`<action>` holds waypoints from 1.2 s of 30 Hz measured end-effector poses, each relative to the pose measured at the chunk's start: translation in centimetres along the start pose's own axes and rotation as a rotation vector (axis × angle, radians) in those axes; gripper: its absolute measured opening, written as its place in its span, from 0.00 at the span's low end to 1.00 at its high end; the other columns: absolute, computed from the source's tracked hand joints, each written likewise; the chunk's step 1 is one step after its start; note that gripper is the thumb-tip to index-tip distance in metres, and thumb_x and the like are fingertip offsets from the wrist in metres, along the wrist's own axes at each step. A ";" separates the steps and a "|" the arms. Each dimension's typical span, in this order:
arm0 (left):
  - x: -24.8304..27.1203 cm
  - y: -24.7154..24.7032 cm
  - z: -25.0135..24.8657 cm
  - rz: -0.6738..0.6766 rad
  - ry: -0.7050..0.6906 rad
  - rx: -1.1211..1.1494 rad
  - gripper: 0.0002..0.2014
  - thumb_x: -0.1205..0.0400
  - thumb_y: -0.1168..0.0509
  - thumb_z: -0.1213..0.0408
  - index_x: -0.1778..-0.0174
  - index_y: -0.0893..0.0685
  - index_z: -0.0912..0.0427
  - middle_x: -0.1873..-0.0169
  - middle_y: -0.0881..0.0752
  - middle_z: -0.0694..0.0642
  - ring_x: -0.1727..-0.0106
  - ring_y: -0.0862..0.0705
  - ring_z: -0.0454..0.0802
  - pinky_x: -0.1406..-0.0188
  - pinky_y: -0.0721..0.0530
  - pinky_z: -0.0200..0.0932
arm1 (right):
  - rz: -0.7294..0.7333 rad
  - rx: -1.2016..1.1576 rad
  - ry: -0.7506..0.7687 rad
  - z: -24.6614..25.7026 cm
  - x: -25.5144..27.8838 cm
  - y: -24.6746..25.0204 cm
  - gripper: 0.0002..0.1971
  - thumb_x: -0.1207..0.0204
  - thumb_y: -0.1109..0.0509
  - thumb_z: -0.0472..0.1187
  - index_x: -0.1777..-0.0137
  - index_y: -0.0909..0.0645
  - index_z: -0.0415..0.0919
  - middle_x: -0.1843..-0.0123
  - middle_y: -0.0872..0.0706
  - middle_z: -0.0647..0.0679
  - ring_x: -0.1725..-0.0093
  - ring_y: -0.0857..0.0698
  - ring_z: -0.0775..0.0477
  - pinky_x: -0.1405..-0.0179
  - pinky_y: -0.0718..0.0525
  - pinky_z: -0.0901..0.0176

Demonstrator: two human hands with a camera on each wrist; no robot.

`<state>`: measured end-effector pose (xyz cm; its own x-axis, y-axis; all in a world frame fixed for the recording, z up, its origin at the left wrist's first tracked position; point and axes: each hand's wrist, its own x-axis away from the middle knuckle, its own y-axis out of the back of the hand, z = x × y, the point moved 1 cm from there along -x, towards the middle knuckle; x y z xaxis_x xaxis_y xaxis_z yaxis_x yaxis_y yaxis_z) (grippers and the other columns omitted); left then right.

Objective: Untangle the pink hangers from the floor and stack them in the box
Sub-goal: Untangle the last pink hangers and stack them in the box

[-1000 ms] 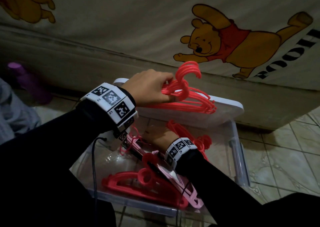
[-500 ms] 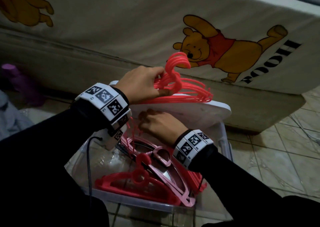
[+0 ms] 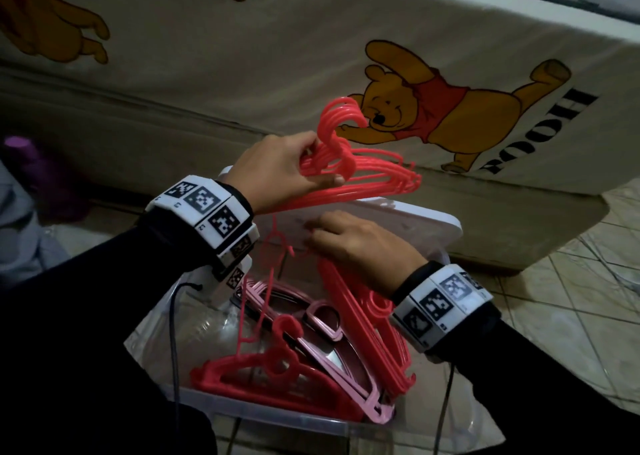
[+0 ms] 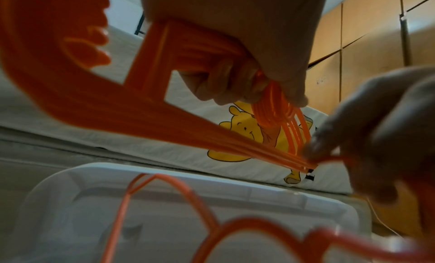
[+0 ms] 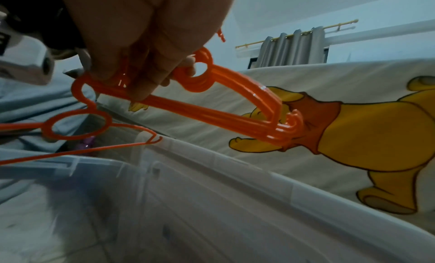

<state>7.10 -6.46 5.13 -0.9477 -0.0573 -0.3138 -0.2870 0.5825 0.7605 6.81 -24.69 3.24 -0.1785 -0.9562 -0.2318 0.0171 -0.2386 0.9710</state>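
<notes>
Head view shows the left hand (image 3: 277, 170) raised above the far edge of a clear plastic box (image 3: 221, 409), its fingers and thumb curled tight around a bundle of coral-pink hangers (image 3: 360, 177). The grip sits just below the hooks, which stand up together against the bear print on a bed sheet (image 3: 311, 56) hanging behind the box. The bundle's arms fan out to the right, over a white lid (image 3: 415, 226) that leans at the box's far edge.

Lower and nearer, the right hand (image 3: 360, 246) reaches across in front of the lid with its fingers bent at a thin single hanger (image 3: 273, 243) that dangles from under the bundle into the box. Left wrist view shows those fingertips (image 4: 313, 149) pinching a thin strand of plastic right at the end of the bundle's bars. Right wrist view shows the single hanger's hook (image 5: 80, 88) up against the fingers, and its ring and arms trailing off to the left.

Inside the box lie more hangers: a coral stack (image 3: 263, 378) flat along the near edge, a light pink pile (image 3: 332, 361) crossing the middle, and another coral group (image 3: 377, 326) leaning along the right side beneath the right wrist. Both wrists wear white bands with black square markers. The box stands on a tiled floor (image 3: 571, 309), close against the sheet-covered bed.
</notes>
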 end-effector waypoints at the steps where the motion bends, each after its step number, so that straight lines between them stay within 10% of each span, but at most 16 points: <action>1: 0.1 0.0 0.1 0.003 0.006 0.001 0.27 0.34 0.34 0.28 0.52 0.18 0.46 0.62 0.13 0.44 0.59 0.15 0.46 0.56 0.16 0.52 | -0.034 0.011 0.004 0.0 0.0 0.3 0.10 0.30 0.26 0.27 0.49 0.16 0.26 0.46 0.14 0.30 0.48 0.13 0.33 0.57 0.12 0.46; 13: 0.4 0.3 0.2 0.002 0.052 0.084 0.28 0.34 0.38 0.27 0.51 0.17 0.46 0.63 0.14 0.43 0.59 0.15 0.42 0.54 0.16 0.53 | 0.029 0.041 -0.056 1.5 1.4 0.2 0.07 0.31 0.27 0.26 0.53 0.18 0.31 0.60 0.18 0.40 0.61 0.18 0.43 0.68 0.21 0.56; 23: 0.6 0.0 0.3 0.083 0.073 0.088 0.34 0.38 0.39 0.23 0.50 0.16 0.47 0.59 0.12 0.46 0.56 0.14 0.47 0.51 0.16 0.56 | 0.377 -0.134 -0.576 -2.3 5.1 -4.3 0.11 0.17 0.39 0.42 0.44 0.21 0.36 0.46 0.17 0.39 0.45 0.17 0.38 0.46 0.22 0.51; 30: 0.9 -0.6 -0.2 0.180 0.032 0.023 0.38 0.40 0.40 0.23 0.45 0.18 0.49 0.56 0.13 0.46 0.55 0.15 0.47 0.51 0.17 0.50 | 0.068 -0.154 -0.547 -2.5 4.9 -0.3 0.07 0.21 0.34 0.37 0.48 0.18 0.34 0.49 0.15 0.39 0.47 0.17 0.38 0.48 0.22 0.47; 36: 1.3 -1.2 -0.8 0.236 0.027 0.065 0.39 0.39 0.41 0.23 0.44 0.18 0.51 0.57 0.13 0.48 0.55 0.14 0.47 0.49 0.17 0.54 | -0.216 -0.142 -0.490 -2.3 4.5 3.4 0.04 0.22 0.32 0.31 0.52 0.17 0.32 0.56 0.16 0.43 0.58 0.22 0.51 0.59 0.32 0.68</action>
<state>6.15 -7.93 4.26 -0.9911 0.0655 -0.1159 -0.0485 0.6332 0.7725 8.32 -30.23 5.40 -0.6288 -0.7007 -0.3372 0.0562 -0.4735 0.8790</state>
